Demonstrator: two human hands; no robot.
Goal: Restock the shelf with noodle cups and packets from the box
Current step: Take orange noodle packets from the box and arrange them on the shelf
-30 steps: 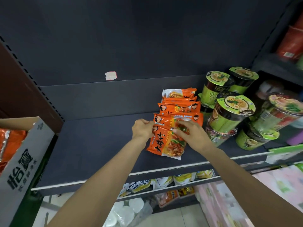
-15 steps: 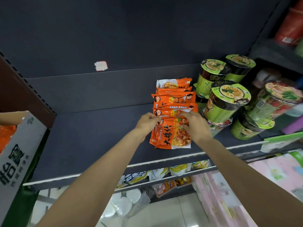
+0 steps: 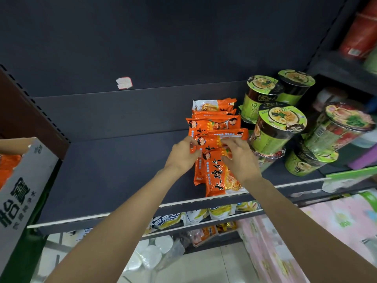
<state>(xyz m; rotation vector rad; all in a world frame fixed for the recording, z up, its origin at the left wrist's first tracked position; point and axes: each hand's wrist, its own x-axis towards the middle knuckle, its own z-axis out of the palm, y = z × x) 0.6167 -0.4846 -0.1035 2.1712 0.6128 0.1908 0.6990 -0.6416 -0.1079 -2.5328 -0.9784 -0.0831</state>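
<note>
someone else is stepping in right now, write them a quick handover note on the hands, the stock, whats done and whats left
Left hand: pinches the left edge of an orange noodle packet in the row on the shelf.
Right hand: fingers curled on the same packets from the right.
Stock: the packets lie overlapping in one row, from the back wall to the front edge. Green noodle cups are stacked just to their right, some tilted. The box at far left shows more orange packets inside.
Done: one row of packets and a cluster of cups placed.
Left: straighten this row, then fill the bare left part of the shelf from the box.
</note>
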